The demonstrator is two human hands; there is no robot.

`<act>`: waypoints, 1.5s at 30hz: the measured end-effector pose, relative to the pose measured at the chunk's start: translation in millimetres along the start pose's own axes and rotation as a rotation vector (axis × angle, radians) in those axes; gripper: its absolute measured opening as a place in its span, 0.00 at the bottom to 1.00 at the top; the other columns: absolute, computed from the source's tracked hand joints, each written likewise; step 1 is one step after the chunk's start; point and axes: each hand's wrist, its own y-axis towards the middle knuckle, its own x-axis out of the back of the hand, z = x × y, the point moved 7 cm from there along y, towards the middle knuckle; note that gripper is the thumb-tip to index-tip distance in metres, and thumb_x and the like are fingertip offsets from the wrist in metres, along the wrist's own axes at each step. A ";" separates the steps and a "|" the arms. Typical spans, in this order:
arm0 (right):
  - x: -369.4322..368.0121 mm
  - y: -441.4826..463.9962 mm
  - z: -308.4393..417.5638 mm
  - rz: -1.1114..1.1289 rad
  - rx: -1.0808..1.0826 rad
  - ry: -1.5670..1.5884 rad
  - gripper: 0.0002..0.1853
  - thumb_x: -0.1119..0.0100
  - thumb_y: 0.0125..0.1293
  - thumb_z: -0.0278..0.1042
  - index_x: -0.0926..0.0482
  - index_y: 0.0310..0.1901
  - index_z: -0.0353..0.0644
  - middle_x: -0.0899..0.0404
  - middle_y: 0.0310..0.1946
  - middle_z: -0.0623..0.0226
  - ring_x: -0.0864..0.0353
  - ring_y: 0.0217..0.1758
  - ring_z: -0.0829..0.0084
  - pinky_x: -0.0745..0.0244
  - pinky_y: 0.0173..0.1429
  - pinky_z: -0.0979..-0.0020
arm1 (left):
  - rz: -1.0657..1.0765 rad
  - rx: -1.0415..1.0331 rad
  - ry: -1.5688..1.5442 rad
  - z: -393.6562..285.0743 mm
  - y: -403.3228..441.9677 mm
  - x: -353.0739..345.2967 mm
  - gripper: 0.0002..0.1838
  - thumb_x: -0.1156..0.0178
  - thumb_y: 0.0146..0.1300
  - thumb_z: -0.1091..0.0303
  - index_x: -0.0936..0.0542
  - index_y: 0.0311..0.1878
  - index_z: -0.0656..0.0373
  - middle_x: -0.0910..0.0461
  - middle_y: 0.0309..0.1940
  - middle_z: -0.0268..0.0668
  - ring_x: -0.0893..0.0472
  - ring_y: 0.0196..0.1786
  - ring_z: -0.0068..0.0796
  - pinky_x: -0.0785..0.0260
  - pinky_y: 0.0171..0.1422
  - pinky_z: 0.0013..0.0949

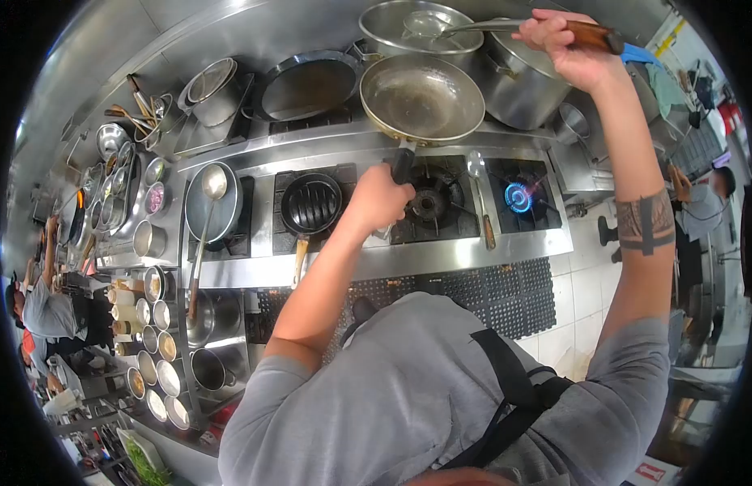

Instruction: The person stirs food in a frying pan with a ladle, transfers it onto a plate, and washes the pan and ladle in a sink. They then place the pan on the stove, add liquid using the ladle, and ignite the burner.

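My left hand (380, 197) is closed around the black handle of a frying pan (423, 99). The pan is lifted above the back of the stove, its inside facing me. Up at the right, my right hand (572, 53) grips a long ladle (483, 27) by its wooden handle. The ladle's bowl end is over or inside a wide steel pot (374, 39) behind the pan, which seems to hold clear liquid. Close below my right hand stands a tall stockpot (518, 91). Under the pan is a burner (427, 202) with no flame showing.
A blue flame (518, 197) burns on the right burner. A spoon (481, 198) lies beside it. Leftward sit a ridged black pan (312, 203) and a blue-grey pan (199, 212) with a ladle across it. A large dark pan (307, 87) stands behind. Other people work at both sides.
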 end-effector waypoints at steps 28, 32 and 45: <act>84.2 152.3 29.5 -0.436 0.210 -2.181 0.13 0.45 0.63 0.25 0.22 0.47 0.28 0.26 0.15 0.62 0.24 0.13 0.66 0.29 0.16 0.62 | -0.073 0.068 -0.109 -17.3 -12.2 -19.0 0.12 0.36 0.56 0.71 0.23 0.36 0.72 0.23 0.18 0.40 0.21 0.19 0.28 0.31 0.24 0.35; 85.3 191.3 31.4 -0.285 0.129 -1.353 0.03 0.41 0.58 0.23 0.25 0.31 0.33 0.25 0.25 0.59 0.21 0.24 0.63 0.19 0.29 0.62 | -0.092 0.073 -0.115 -8.3 -8.0 -26.2 0.12 0.36 0.56 0.71 0.23 0.36 0.72 0.22 0.18 0.40 0.21 0.19 0.28 0.31 0.25 0.35; 38.9 131.3 57.0 -0.008 0.139 0.005 0.13 0.49 0.70 0.23 0.37 0.47 0.21 0.33 0.39 0.55 0.25 0.30 0.69 0.20 0.29 0.76 | -0.074 0.045 -0.063 4.4 -3.8 -21.4 0.10 0.37 0.57 0.72 0.22 0.35 0.72 0.21 0.20 0.41 0.19 0.20 0.29 0.29 0.25 0.34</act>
